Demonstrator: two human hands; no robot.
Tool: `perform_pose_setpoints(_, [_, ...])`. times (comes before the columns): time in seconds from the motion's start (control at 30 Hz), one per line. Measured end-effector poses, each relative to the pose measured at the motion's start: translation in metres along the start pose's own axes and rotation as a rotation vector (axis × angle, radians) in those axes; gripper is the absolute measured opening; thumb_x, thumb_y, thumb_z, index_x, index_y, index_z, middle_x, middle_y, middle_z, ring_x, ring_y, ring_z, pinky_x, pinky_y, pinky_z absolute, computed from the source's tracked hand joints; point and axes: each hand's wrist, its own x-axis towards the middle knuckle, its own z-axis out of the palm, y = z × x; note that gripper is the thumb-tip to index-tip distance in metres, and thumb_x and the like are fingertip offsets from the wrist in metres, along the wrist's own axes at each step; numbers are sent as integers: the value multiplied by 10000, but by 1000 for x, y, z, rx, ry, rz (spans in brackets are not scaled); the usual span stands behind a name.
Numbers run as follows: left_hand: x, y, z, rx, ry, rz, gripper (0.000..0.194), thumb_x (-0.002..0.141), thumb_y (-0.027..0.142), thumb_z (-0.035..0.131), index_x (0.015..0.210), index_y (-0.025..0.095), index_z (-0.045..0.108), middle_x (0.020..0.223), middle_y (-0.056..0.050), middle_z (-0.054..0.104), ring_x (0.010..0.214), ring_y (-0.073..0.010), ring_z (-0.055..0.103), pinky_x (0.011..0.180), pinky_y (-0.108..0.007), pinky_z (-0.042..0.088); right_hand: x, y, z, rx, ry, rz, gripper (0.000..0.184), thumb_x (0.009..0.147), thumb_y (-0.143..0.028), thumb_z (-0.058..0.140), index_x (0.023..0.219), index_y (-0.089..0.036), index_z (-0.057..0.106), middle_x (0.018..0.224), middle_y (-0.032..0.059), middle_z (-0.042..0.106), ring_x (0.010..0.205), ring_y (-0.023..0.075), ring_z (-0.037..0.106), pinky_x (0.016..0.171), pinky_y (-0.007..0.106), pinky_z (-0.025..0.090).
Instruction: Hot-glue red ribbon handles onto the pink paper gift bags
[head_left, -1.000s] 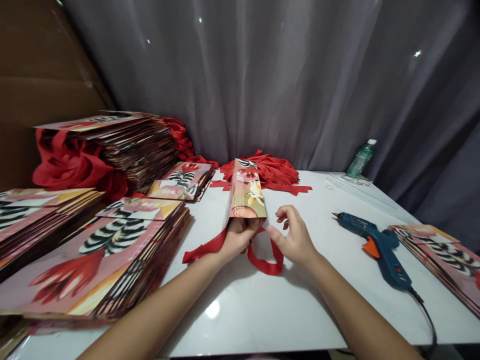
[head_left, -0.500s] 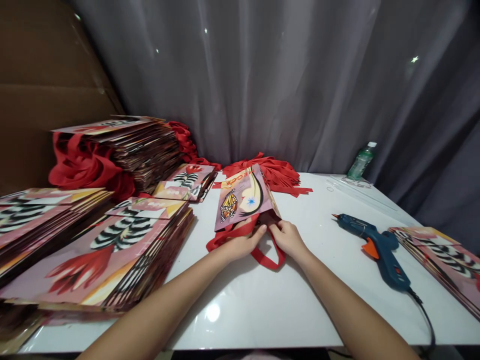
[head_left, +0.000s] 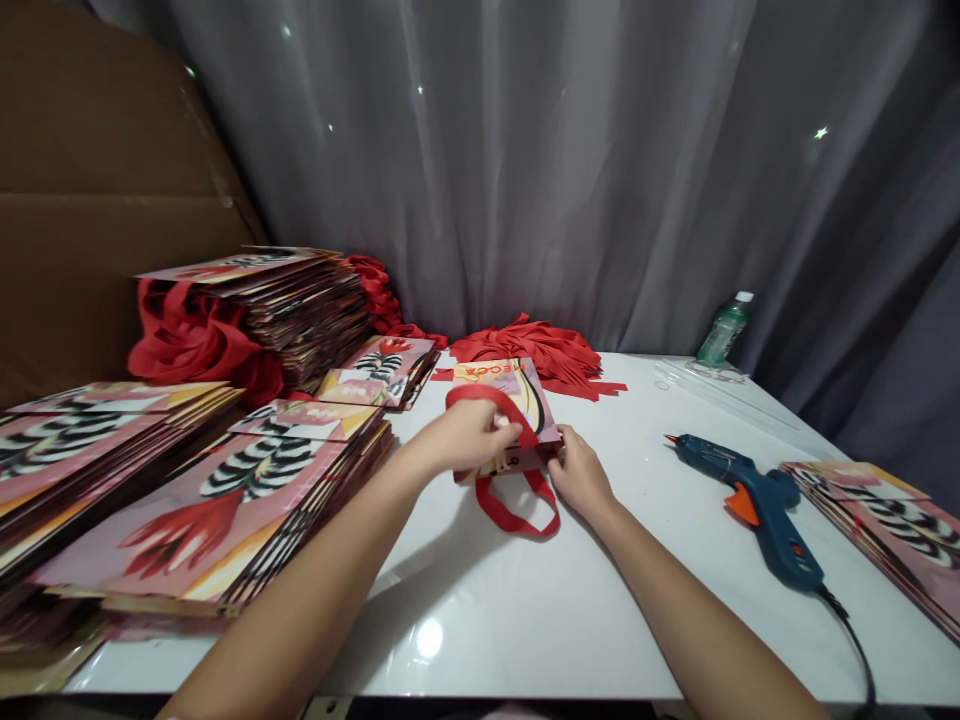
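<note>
A printed paper bag (head_left: 517, 385) with pink, yellow and black artwork lies on the white table before me, its opening towards me. One red strap handle (head_left: 517, 522) loops out onto the table from the near edge. A second red strap (head_left: 469, 395) arches over the bag's printed face. My left hand (head_left: 469, 437) is closed on this upper strap, above the bag; its fingertips are partly hidden. My right hand (head_left: 583, 472) pinches the bag's near right corner, with the thumb below the edge.
Stacks of folded printed bags (head_left: 247, 500) fill the left side, beside red straps (head_left: 202, 340). More red straps (head_left: 532, 345) lie behind the bag. To the right are a blue glue gun (head_left: 750, 500) with a cord, another bag stack (head_left: 885, 510) and a green bottle (head_left: 724, 332).
My left hand has risen and moved slightly left from the opening, lifting one strap back over the bag. The bag now lies flatter and straighter. My right hand stays near its right corner.
</note>
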Motion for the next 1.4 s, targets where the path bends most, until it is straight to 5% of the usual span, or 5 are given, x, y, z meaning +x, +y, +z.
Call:
perform_pose_setpoints(0.3, [57,-29,0,131,86,28,266,774,393,633,623,175,607,619,-27,643,584,-164,560,569,-255,377,-3,-3,-2,17,19,11,494,835,-201,484,1324,-135,471,1129,139,631,902,233,639,818,347,501])
perform_pose_setpoints(0.7, [-46,-45,30,171,596,-52,301,852,356,481,1072,162,545,1094,-134,598,1056,-275,574,939,-418,461,-2,-6,-6,-32,-23,99,431,862,-211,512,1288,-177,456,1077,97,713,909,229,693,743,290,487])
perform_pose_setpoints(0.83, [-64,-67,51,159,433,-271,824,791,465,568,1442,48,281,1387,-263,473,1274,-363,495,993,-454,445,-1,-9,-7,-83,-59,97,395,907,-225,491,1295,-157,479,1048,102,726,936,234,692,757,283,479])
perform_pose_setpoints(1.0, [-53,-78,59,175,238,-354,678,880,243,365,1503,32,201,1130,-250,679,991,-343,680,809,-423,505,1,-14,-12,-198,-100,72,357,871,-59,425,1163,-182,586,1039,83,712,956,225,666,788,277,453])
perform_pose_setpoints(1.4, [-80,-31,66,315,386,221,194,931,303,412,875,191,560,809,-85,606,771,-237,576,712,-359,486,-32,-62,-46,-392,-376,-49,113,908,-228,544,849,-192,634,849,109,702,771,259,672,606,308,436])
